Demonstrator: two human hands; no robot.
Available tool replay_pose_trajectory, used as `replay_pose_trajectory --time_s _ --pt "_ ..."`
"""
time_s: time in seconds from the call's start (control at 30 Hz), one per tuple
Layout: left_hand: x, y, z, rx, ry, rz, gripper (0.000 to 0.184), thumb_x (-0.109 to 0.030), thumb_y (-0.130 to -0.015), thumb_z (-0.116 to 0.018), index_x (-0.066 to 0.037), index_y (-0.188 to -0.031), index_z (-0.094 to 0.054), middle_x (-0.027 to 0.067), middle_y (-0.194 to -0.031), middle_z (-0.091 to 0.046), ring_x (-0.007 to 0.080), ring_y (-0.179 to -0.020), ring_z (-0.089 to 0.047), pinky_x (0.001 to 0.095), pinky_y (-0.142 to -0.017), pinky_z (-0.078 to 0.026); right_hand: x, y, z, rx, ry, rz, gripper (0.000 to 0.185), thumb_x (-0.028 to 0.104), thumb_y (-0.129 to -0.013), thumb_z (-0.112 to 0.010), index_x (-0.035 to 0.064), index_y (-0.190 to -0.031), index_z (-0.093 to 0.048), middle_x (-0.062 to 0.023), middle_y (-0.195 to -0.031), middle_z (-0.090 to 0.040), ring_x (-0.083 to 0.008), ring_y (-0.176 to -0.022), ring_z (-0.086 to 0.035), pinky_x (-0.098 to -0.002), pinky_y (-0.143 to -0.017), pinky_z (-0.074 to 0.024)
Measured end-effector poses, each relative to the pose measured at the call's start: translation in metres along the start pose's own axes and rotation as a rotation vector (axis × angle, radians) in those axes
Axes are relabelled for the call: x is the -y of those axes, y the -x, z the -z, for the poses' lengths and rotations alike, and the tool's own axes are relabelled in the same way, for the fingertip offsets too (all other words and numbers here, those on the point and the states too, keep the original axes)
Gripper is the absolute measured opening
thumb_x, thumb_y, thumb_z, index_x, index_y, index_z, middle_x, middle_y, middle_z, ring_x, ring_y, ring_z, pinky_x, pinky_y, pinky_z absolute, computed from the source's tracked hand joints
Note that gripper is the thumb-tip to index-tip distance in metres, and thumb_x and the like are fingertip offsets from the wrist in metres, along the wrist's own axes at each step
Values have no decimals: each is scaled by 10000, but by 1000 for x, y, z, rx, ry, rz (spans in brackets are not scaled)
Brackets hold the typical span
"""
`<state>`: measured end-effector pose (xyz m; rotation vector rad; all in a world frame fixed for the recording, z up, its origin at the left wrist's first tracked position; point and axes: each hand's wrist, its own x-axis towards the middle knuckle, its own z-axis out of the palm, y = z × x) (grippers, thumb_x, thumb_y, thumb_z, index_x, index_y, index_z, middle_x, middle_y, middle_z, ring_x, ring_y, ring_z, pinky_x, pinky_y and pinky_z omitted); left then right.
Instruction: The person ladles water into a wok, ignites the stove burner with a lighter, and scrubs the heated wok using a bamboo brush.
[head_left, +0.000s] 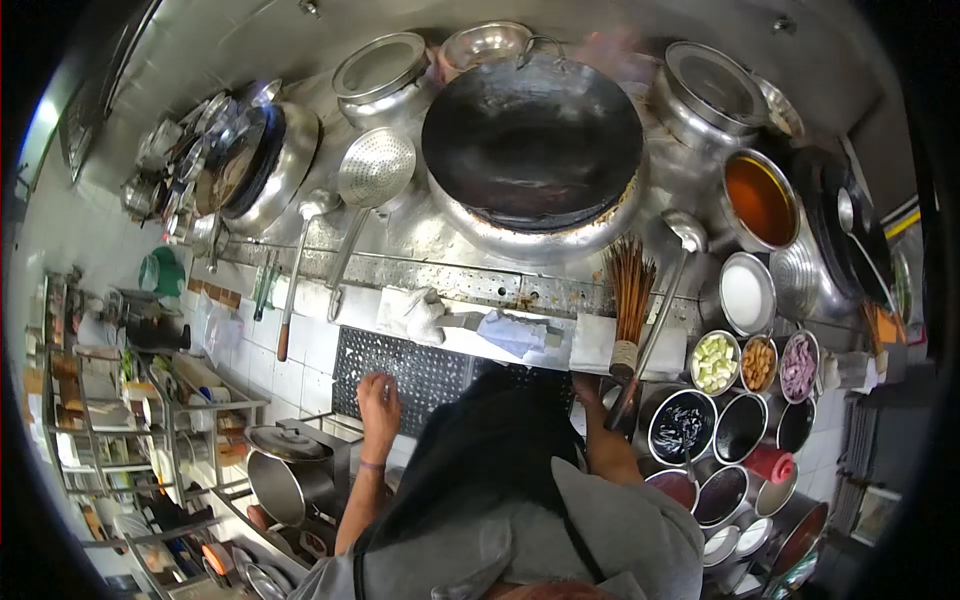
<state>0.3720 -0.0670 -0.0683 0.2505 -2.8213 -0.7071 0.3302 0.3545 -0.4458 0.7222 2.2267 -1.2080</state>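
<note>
My left hand (pixel 377 402) is held in front of the counter, over the black perforated mat (pixel 400 375). Its fingers are loosely bent and slightly apart, with nothing visible in them. My right hand (pixel 588 388) is low at the counter's front edge, its fingers mostly hidden. Close to it are a bamboo wok brush (pixel 628 300) and a ladle (pixel 684 232), whose dark handle end crosses in front of my right wrist; whether I touch either is unclear. Ahead, a large black wok (pixel 530 140) sits on a steel burner ring, with a dark, shiny inside.
A perforated skimmer (pixel 376 168) and another ladle (pixel 318 204) lie left of the wok. Folded cloths (pixel 512 332) line the counter edge. On the right stand a pot of orange-brown liquid (pixel 760 198) and several ingredient bowls, one with chopped green pieces (pixel 716 362). A lidded steel pot (pixel 285 480) stands left.
</note>
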Motion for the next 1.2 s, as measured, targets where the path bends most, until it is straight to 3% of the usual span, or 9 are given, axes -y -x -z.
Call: replay_pose_trajectory --time_s 0.1,0.27,0.53,0.7,0.9,1.07,1.1,1.13,1.2 --pt "23 65 -16 83 48 191 162 -17 -865 -682 26 -1020 -697 218 -1105 -626 400 -1064 -596 454 -935 -487 -44 -11 -23 40 91 -83 372 372 -900 -610 32 -961 -748 -215 -888 -740 -369 -812 -730 -458 -797 -583" --pt "15 112 -30 160 81 237 135 -19 -842 -698 12 -972 -708 220 -1097 -646 397 -1044 -620 451 -928 -507 -15 45 2 286 -48 -267 289 292 -958 -621 83 -1134 -715 -146 -873 -742 -290 -635 -712 -452 -490 -579" --pt "28 93 -26 227 162 264 131 -42 -865 -685 15 -980 -710 216 -1036 -666 404 -990 -640 458 -891 -516 -47 -10 -27 249 112 30 370 288 -934 -656 84 -1242 -657 -122 -971 -717 -261 -723 -735 -420 -540 -592" --pt "54 87 -43 326 151 183 162 -82 -889 -672 16 -1012 -713 231 -1016 -669 417 -969 -643 479 -862 -526 33 29 -4 77 -345 -150 368 311 -933 -669 82 -1220 -639 -100 -951 -708 -231 -687 -726 -409 -547 -594" --pt "84 86 -50 514 240 222 194 -127 -879 -666 8 -1003 -730 257 -1011 -688 431 -1010 -651 488 -899 -525 55 19 -24 98 -250 -270 388 345 -966 -620 103 -1267 -585 -78 -924 -676 -217 -708 -720 -401 -585 -601" --pt "175 131 -70 411 248 403 223 -207 -869 -672 -3 -921 -747 235 -909 -721 437 -902 -680 499 -835 -537 43 37 -28 396 -212 -152 225 289 -950 -626 74 -1012 -628 -90 -808 -637 -251 -646 -659 -401 -503 -528" --pt "193 142 -71 407 265 457 238 -217 -861 -666 2 -913 -740 244 -902 -713 437 -886 -678 497 -812 -535 70 55 -25 373 -86 -168 173 234 -933 -604 80 -863 -640 -83 -684 -594 -251 -556 -619 -406 -466 -488" --pt "205 150 -65 438 227 504 258 -240 -854 -661 3 -899 -736 258 -907 -706 442 -887 -676 503 -804 -529 28 16 -23 589 93 -31 311 357 -943 -590 61 -941 -684 -135 -905 -666 -268 -735 -683 -462 -582 -541" --pt "263 196 -101 396 158 615 271 -241 -854 -633 8 -882 -736 274 -926 -705 453 -900 -678 514 -815 -529 114 24 -56 665 647 -37 365 392 -950 -578 62 -1023 -713 -178 -945 -697 -289 -767 -700 -478 -615 -544"
